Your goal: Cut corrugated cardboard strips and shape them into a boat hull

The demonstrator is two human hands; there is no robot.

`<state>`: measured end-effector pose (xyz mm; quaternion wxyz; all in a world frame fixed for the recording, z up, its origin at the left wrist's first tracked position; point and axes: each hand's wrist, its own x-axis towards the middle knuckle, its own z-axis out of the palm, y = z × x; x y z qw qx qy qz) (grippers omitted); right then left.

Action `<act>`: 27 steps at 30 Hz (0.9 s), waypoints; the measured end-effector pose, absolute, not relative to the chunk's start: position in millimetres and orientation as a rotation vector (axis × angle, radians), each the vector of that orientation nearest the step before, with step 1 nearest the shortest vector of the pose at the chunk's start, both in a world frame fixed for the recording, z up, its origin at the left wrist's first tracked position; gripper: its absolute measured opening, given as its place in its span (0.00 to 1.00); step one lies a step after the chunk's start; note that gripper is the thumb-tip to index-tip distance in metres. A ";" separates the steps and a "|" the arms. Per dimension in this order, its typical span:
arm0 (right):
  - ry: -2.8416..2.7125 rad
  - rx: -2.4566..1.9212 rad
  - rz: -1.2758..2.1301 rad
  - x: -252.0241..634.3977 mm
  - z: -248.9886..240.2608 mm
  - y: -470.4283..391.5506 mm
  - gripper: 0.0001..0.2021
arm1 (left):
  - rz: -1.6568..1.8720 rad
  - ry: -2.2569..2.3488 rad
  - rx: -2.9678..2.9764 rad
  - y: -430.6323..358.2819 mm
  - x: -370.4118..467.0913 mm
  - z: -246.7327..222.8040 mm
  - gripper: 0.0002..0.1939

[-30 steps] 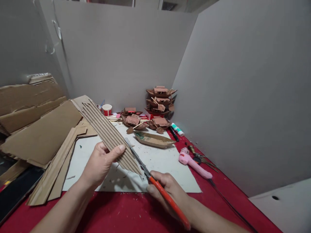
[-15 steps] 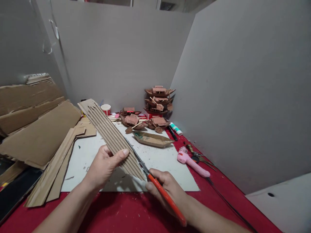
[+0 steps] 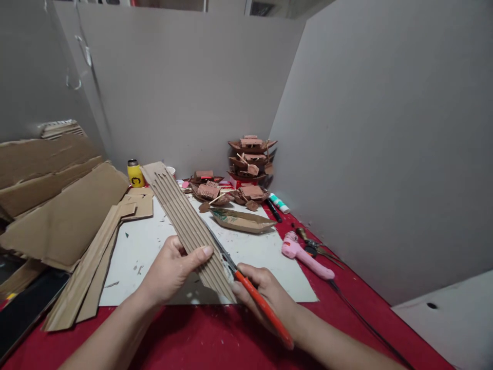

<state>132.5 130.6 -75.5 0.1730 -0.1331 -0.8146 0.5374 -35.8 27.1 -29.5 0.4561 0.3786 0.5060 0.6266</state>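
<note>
My left hand (image 3: pixel 175 270) grips a strip of corrugated cardboard (image 3: pixel 181 216) with its ridges showing, thumb on top and fingers beneath. The strip slants from upper left to lower right. In my right hand (image 3: pixel 264 293) is a pair of scissors (image 3: pixel 262 306) with red-orange handles, their dark blades lying along the strip's right edge. Whether the blades are fully closed is hard to make out. Just beyond the blades lies an open cardboard boat hull (image 3: pixel 242 222) with green marks at its left end.
Brown model boats (image 3: pixel 252 167) stand stacked at the back. Large cardboard sheets (image 3: pixel 57 221) lean at the left. A pink glue gun (image 3: pixel 308 259) with a cord, pliers (image 3: pixel 325 252) and a white-and-green tube (image 3: pixel 279 203) lie right. A yellow bottle (image 3: pixel 135 173) stands behind the white sheet (image 3: pixel 134 257).
The cardboard strip and my left hand have moved right and slightly down, uncovering the yellow bottle and covering most of the paper cup. The scissors' handles have shifted slightly.
</note>
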 end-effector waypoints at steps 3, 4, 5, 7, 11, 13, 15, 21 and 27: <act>-2.210 -0.371 1.582 131.0 -78.3 131.1 0.17 | 1.461 1.197 0.948 25.7 -29.7 -31.4 0.11; -2.173 -0.392 1.584 130.6 -78.9 132.2 0.18 | 1.433 1.179 0.951 25.3 -28.3 -32.0 0.11; -2.132 -0.428 1.586 130.1 -79.4 133.8 0.18 | 1.415 1.167 0.949 25.0 -27.7 -32.5 0.11; -2.032 -0.527 1.621 129.1 -80.0 138.4 0.19 | 1.401 1.160 0.945 25.1 -28.6 -33.5 0.11; -1.846 -0.620 1.753 126.7 -81.3 147.9 0.19 | 1.351 1.139 0.938 28.0 -32.8 -35.6 0.13; -1.814 -0.571 1.787 125.7 -81.2 149.8 0.18 | 1.276 1.096 0.965 30.0 -32.1 -37.5 0.13; -1.780 -0.511 1.835 124.9 -79.9 149.4 0.16 | 1.179 1.056 1.002 31.9 -29.2 -40.9 0.13; -1.694 -0.531 1.930 125.1 -72.2 143.1 0.14 | 0.937 1.057 0.968 35.1 -22.1 -56.8 0.12; -1.617 -0.572 1.786 126.3 -68.2 146.9 0.11 | 0.888 1.113 1.008 38.2 -28.2 -58.3 0.13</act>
